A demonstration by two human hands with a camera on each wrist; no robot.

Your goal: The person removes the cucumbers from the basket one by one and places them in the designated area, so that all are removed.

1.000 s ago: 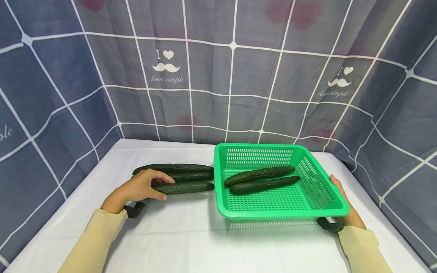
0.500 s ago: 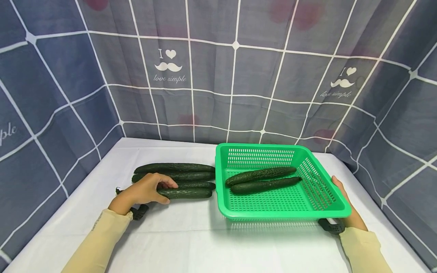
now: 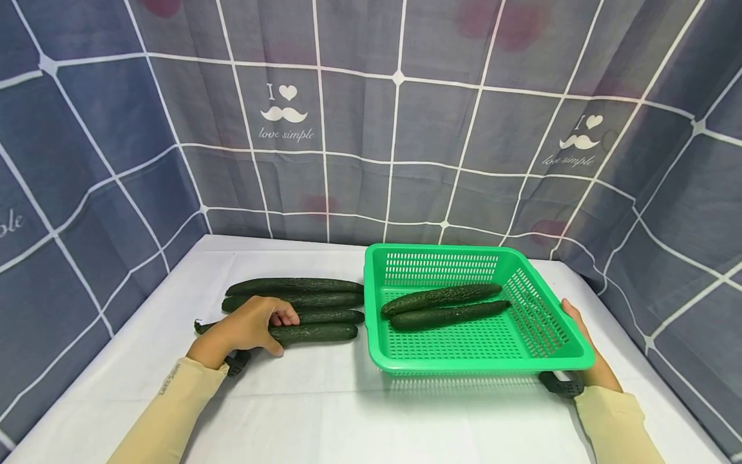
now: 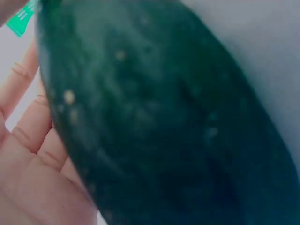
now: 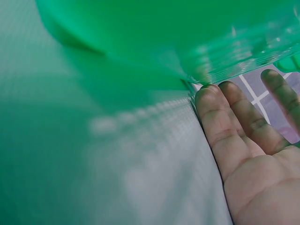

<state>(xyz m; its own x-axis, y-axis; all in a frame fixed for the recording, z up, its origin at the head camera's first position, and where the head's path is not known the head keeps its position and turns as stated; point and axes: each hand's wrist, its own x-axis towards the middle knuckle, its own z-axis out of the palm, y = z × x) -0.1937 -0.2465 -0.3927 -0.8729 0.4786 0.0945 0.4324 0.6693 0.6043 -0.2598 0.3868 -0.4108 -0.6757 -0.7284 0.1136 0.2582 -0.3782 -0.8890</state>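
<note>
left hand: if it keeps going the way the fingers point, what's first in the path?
Left hand grips the nearest cucumber, fingers pointing toward the person's right. Straight on, it would likely meet the green basket left wall first; depth looks roughly level.

My left hand (image 3: 246,330) covers the left part of the nearest cucumber (image 3: 315,333), so where my fingertips end on its far side is out of sight from the head. In the left wrist view that cucumber (image 4: 154,122) fills nearly the whole picture, blurred and cut off at top and bottom, and only part of my palm shows at the left edge. My right hand (image 3: 585,348) is mostly hidden behind the right rim of the green basket (image 3: 565,322). In the right wrist view the basket (image 5: 140,37) is a green blur, and I cannot tell whether my fingers (image 5: 220,122) touch it. The tabletop's near edge is cut off.
</note>
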